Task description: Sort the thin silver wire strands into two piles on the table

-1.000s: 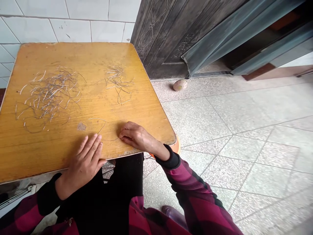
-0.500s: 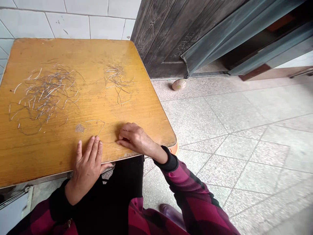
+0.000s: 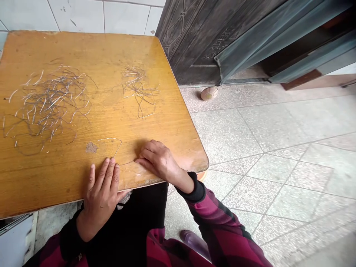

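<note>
A thin bent wire (image 3: 121,144) lies near the front edge of the wooden table (image 3: 63,167). My left hand (image 3: 101,196) rests flat, fingers stretched out, its fingertips pressing the wire to the wood. To the right, my right hand (image 3: 158,159) pinches the wire's other end between thumb and fingers; the tip itself is hidden. A large tangled heap of wires (image 3: 52,98) spreads over the table's left side. Farther right is a smaller bunch of wires (image 3: 139,89), beyond my right hand.
A worn patch (image 3: 91,147) marks the tabletop by my left hand. White wall tiles (image 3: 78,16) stand behind the table. At the right are a dark carved door (image 3: 194,44), a grey-green curtain (image 3: 250,48) and a ball (image 3: 209,93) on the tiled floor.
The view has shifted slightly. My hands keep nearly the same places on the table, the left one still flat and the right one still pinching the wire.
</note>
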`<state>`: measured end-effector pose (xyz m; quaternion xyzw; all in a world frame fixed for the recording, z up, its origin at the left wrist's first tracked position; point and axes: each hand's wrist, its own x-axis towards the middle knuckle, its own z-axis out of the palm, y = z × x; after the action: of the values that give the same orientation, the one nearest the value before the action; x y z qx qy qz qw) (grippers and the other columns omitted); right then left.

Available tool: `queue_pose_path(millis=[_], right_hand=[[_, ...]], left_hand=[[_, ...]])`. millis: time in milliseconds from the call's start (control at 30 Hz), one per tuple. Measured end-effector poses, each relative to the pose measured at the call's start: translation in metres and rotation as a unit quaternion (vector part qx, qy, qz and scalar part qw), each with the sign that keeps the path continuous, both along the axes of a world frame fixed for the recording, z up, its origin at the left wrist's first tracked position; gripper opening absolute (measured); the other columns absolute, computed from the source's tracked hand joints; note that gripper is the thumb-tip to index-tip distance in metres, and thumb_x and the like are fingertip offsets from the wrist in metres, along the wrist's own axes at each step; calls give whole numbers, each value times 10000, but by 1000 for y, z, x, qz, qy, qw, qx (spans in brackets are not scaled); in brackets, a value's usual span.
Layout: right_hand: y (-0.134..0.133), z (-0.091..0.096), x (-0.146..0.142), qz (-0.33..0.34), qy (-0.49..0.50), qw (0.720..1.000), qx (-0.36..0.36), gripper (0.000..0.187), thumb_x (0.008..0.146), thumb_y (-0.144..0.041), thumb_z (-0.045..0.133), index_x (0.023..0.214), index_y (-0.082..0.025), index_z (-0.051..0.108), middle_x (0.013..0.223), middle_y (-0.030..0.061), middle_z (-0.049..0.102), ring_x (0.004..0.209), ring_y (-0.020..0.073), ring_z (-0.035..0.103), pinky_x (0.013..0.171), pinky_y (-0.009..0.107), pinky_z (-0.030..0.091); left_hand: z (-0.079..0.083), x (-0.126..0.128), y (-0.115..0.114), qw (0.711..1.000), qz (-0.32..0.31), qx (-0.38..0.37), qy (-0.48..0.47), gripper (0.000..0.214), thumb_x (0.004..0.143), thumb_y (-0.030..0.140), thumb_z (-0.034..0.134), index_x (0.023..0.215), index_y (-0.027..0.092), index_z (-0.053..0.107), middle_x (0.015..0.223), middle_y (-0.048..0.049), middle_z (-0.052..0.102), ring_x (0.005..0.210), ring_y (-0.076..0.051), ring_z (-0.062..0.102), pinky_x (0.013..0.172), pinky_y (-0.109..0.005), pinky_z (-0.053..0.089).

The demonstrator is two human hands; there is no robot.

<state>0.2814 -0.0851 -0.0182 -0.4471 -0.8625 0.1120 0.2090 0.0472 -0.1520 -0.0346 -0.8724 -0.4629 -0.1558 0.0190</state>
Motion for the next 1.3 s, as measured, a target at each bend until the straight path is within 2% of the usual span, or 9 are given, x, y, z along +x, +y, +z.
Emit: queue_pose_path(millis=[267, 500, 633, 700, 767, 867, 967, 1133, 1300], right_hand=[[-2, 0, 3, -43, 84, 994, -55, 245, 933, -307, 590, 721, -188, 561, 845, 64, 569, 813, 195, 507, 771, 340, 409], [-6, 5, 14, -87, 94, 990, -61, 210, 894, -244, 589, 692, -192, 563, 850, 64, 576, 818, 201, 534, 763, 357, 444], [-31, 7, 12, -121, 89, 989, 7, 138, 942, -267, 562, 943, -191, 678, 990, 94, 659, 934, 232, 599, 838, 405, 474], [-50, 2, -1, -94, 49, 993, 56, 276, 965, -331, 544, 1189, -202, 640, 1167, 122, 673, 1107, 272, 591, 931, 456, 457], [-67, -8, -20, -42, -3, 997, 62, 503, 963, -458, 525, 1368, -160, 526, 1372, 159, 586, 1317, 295, 484, 1045, 478, 412], [-81, -22, -46, -36, -57, 995, 72, 740, 939, -596, 476, 1449, -63, 421, 1499, 206, 448, 1435, 299, 354, 1157, 475, 305], [-83, -28, -55, -68, -82, 992, 65, 747, 951, -617, 425, 1473, -83, 395, 1525, 180, 418, 1449, 281, 339, 1194, 483, 234], [-83, -23, -47, -88, -90, 991, 54, 701, 960, -597, 428, 1477, -124, 392, 1489, 163, 475, 1414, 270, 400, 1202, 522, 165], [-85, -22, -38, -180, -79, 978, 66, 672, 932, -608, 479, 1410, -136, 470, 1386, 184, 574, 1352, 326, 455, 1168, 563, 165]], left_hand=[[-1, -1, -1, 1000, -2, -11, -9, 724, 941, 507, 534, 1488, 77, 333, 1449, -238, 492, 1370, -368, 446, 1205, -624, 144], [1, -2, 1, 1000, -9, -9, -29, 717, 933, 491, 555, 1495, 107, 327, 1449, -240, 492, 1365, -374, 452, 1190, -643, 165], [1, -2, 2, 999, -11, -3, -43, 724, 927, 478, 568, 1501, 113, 319, 1430, -251, 511, 1347, -385, 472, 1172, -659, 187], [1, -2, 3, 999, -12, 2, -45, 713, 931, 485, 558, 1495, 113, 330, 1421, -253, 519, 1344, -385, 475, 1167, -662, 194], [0, -2, 3, 999, -14, 9, -42, 690, 938, 492, 543, 1482, 112, 354, 1423, -251, 518, 1345, -381, 475, 1169, -658, 194], [-2, -3, 4, 999, -13, 17, -30, 652, 943, 499, 530, 1445, 99, 411, 1422, -248, 521, 1344, -379, 477, 1178, -644, 188], [-2, -3, 4, 1000, -14, 15, -21, 637, 943, 503, 525, 1405, 71, 454, 1414, -257, 525, 1340, -384, 479, 1176, -649, 185], [0, -3, 5, 999, -13, 14, -28, 662, 928, 558, 513, 1384, 80, 477, 1398, -259, 540, 1326, -378, 495, 1176, -658, 153], [0, -3, 5, 999, -10, 13, -32, 624, 927, 528, 540, 1368, 87, 498, 1390, -246, 554, 1328, -366, 493, 1179, -647, 142]])
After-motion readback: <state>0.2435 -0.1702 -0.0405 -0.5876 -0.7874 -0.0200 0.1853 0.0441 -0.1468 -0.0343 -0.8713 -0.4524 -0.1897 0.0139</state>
